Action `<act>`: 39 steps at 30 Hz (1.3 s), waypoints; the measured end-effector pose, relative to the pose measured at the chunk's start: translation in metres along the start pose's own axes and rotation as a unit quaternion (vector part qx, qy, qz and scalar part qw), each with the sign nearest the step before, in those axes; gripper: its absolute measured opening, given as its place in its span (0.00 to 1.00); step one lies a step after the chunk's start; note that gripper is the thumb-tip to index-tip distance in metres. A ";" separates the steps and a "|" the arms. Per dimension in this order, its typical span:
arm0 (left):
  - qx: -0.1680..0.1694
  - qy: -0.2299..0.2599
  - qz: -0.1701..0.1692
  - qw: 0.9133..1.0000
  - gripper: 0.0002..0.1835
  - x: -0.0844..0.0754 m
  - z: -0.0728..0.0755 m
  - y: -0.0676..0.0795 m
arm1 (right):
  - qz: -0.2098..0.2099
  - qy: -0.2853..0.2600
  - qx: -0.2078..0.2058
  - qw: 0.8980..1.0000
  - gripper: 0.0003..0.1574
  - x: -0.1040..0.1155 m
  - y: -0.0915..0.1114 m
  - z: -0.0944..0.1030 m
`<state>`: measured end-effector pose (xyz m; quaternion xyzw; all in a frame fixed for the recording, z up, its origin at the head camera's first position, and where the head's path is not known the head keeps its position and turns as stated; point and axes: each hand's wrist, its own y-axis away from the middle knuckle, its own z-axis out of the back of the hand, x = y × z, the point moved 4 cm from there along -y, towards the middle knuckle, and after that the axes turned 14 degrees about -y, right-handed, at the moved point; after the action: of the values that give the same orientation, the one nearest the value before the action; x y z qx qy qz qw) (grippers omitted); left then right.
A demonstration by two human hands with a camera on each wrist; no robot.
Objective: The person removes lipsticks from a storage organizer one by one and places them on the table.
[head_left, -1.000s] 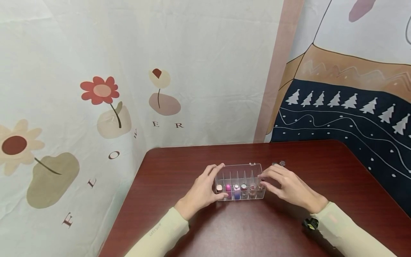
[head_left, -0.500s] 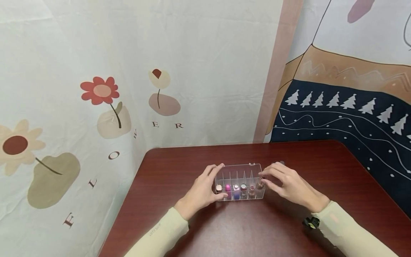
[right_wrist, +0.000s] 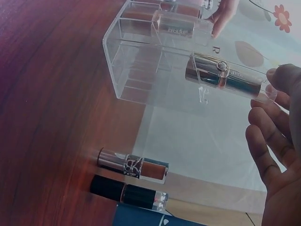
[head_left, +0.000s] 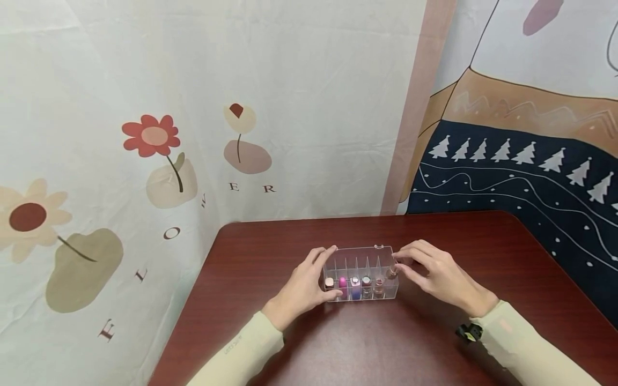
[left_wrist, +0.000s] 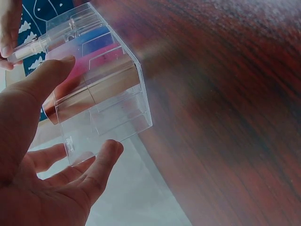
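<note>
A clear divided cosmetics box (head_left: 358, 253) stands on the table, its front row holding several lipsticks, including a pink one (head_left: 343, 284) and a purple-blue one (head_left: 355, 289). My left hand (head_left: 300, 287) grips the box's left end, thumb at the front and fingers along the side and back. At the box's right end, my right hand (head_left: 444, 274) pinches the clear tip of a lipstick (right_wrist: 223, 77) between thumb and fingers. That lipstick is tilted, its lower part raised to about the level of the compartment's top. The back row shows bare dividers.
Two more lipsticks stand on the table past the box's right end in the right wrist view, one with a silver base (right_wrist: 133, 165) and one with a black base (right_wrist: 127, 193). Printed cloths hang behind the dark red table (head_left: 270, 241).
My right hand has moved up and slightly right, raising the lipstick from the front right compartment. It now covers the lipsticks seen behind it earlier. My left hand and the box have stayed put.
</note>
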<state>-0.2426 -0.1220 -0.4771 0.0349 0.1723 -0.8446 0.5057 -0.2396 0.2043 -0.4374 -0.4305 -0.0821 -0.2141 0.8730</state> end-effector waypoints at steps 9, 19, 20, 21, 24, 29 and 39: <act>0.008 -0.002 0.004 1.000 0.61 0.000 -0.001 0.001 | 0.013 0.006 -0.021 1.000 0.25 0.002 -0.003 0.007; 0.001 0.003 0.002 1.000 0.60 -0.001 0.001 0.000 | -0.024 0.013 -0.021 0.999 0.30 0.001 -0.001 0.017; 0.000 0.003 0.002 1.000 0.60 -0.001 0.001 -0.001 | -0.033 0.013 -0.018 0.999 0.32 0.001 0.000 0.018; 0.001 0.003 0.003 1.000 0.60 -0.001 0.001 -0.001 | -0.041 0.015 -0.016 0.999 0.34 0.000 0.001 0.019; 0.001 0.001 0.004 1.000 0.60 -0.001 0.000 0.000 | -0.052 0.018 -0.014 0.998 0.35 -0.002 0.003 0.021; 0.001 -0.002 0.004 1.000 0.60 0.000 -0.001 0.000 | -0.035 0.018 -0.021 0.999 0.32 -0.006 0.007 0.024; 0.003 -0.001 0.005 1.000 0.61 0.001 -0.002 -0.001 | -0.072 0.022 -0.009 0.997 0.26 -0.013 0.014 0.028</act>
<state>-0.2443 -0.1218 -0.4785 0.0365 0.1695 -0.8427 0.5096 -0.2436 0.2381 -0.4342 -0.4266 -0.0920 -0.2867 0.8528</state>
